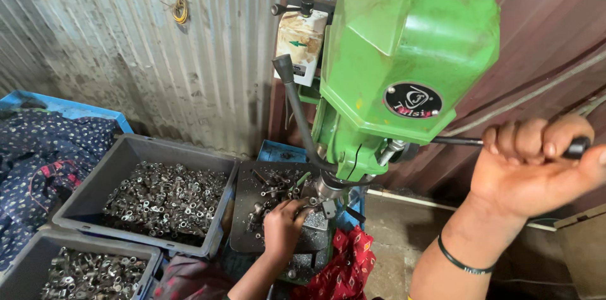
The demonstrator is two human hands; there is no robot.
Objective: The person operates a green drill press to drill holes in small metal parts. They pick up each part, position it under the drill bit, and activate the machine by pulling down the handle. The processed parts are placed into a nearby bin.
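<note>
With the right hand wrapped around the feed lever of the green drill press and the left hand pinching a small metal part under the spindle at lower centre, steady pressure seems wise, beside grey bins of metal parts against a corrugated metal wall.

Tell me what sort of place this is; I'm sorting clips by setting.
Likely a small metalworking workshop: a green drill press with a feed lever, grey crates of small metal parts, and corrugated sheet walls.
</note>
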